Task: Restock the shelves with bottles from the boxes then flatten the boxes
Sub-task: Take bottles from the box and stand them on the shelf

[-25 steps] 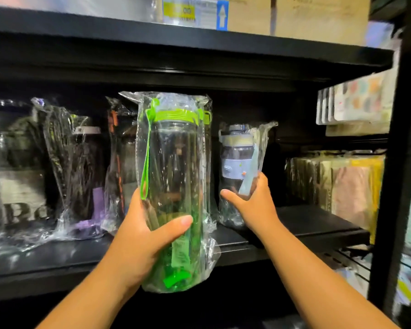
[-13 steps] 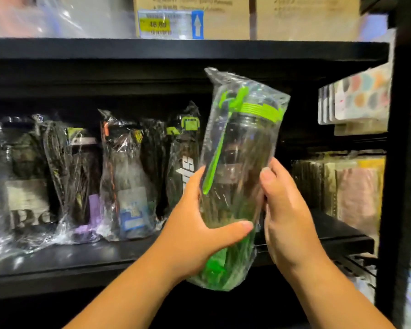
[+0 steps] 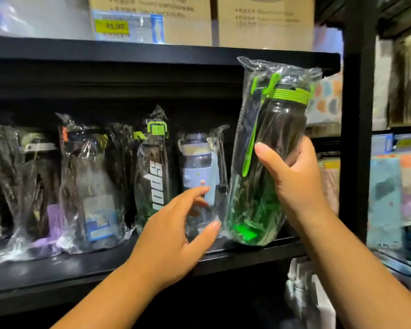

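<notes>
**Green-lid bottle held at right end of shelf**

Dim shop aisle. Black shelf (image 3: 57, 264) across the view, under an upper shelf board (image 3: 152, 52) loaded with cardboard boxes (image 3: 266, 20) and a yellow price label (image 3: 112, 26). Black post (image 3: 356, 115) upright at the right end, with blurred colourful packets (image 3: 384, 200) beyond it. Along the shelf, a row of bottles in plastic bags: dark bagged bottles (image 3: 93, 186) at left, then a sport-print bottle (image 3: 154, 176) with a green cap, then a grey-lidded bottle (image 3: 197, 167).

Green-lid bottle (image 3: 280, 119) in a clear bag at the right end of the row, just beside the grey-lidded bottle, between it and the post. Long axis near vertical, lid end up and leaning to the right, base down by the shelf's front edge. Contact with the board not clear. Green strap (image 3: 249, 150) hanging down the left side of the body.

Right hand (image 3: 294, 181) wrapped round the mid-body from the right. Thumb (image 3: 262, 150) across the front face near the strap's lower end, fingers (image 3: 305, 148) curled round the far side. Lid well above them, green base below. Firm grasp on the bottle through the bag.

Left hand (image 3: 176, 233) released, fingers (image 3: 199, 191) spread and relaxed, holding nothing, low in front of the grey-lidded bottle. Thumb tip just beside the foot of the green-lid bottle's bag, touch not clear.
</notes>
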The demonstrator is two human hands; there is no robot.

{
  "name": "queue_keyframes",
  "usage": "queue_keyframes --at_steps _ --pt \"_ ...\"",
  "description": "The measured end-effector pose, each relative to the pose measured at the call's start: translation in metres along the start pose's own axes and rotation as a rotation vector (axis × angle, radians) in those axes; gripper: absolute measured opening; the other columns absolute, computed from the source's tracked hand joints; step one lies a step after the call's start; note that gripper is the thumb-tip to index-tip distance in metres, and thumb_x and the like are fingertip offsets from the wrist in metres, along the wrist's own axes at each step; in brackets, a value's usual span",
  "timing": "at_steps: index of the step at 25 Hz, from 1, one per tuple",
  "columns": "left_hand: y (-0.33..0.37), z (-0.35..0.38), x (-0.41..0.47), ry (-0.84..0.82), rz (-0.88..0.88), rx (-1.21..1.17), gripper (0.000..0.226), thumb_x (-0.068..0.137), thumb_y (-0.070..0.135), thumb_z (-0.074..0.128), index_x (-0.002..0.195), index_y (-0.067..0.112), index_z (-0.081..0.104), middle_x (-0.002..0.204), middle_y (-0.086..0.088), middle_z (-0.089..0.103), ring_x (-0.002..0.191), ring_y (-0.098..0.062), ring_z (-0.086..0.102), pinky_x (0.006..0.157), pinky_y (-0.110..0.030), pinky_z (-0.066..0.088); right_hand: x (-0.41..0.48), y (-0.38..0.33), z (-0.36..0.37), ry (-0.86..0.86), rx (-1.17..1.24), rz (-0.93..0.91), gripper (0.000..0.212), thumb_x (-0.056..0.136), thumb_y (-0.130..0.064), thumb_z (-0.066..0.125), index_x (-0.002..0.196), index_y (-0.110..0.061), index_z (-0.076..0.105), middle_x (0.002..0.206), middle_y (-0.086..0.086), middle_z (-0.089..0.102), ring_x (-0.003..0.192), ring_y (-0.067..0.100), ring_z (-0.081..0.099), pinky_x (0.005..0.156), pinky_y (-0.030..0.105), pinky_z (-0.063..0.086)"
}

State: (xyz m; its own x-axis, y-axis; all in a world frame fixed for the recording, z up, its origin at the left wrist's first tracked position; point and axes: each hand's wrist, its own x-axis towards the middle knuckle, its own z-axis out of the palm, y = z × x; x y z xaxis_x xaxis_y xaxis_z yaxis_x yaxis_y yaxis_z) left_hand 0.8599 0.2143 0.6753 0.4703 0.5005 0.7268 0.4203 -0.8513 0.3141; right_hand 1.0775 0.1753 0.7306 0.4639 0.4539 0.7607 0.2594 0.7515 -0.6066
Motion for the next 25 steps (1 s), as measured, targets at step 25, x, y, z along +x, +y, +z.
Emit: queue_keyframes --at_steps 25 --pt "-0.057 0.037 -0.021 -0.087 0.036 0.656 0.027 0.090 0.050 0.039 0.090 0.040 0.065 0.079 0.022 0.059 0.072 -0.003 0.060 0.052 -0.018 0.045 -0.051 0.086 -0.025 -0.302 -1.061 0.159 0.100 0.084 -0.067 0.054 0.155 -0.025 -0.002 0.143 0.005 0.031 0.117 0.029 0.052 0.086 0.042 0.051"
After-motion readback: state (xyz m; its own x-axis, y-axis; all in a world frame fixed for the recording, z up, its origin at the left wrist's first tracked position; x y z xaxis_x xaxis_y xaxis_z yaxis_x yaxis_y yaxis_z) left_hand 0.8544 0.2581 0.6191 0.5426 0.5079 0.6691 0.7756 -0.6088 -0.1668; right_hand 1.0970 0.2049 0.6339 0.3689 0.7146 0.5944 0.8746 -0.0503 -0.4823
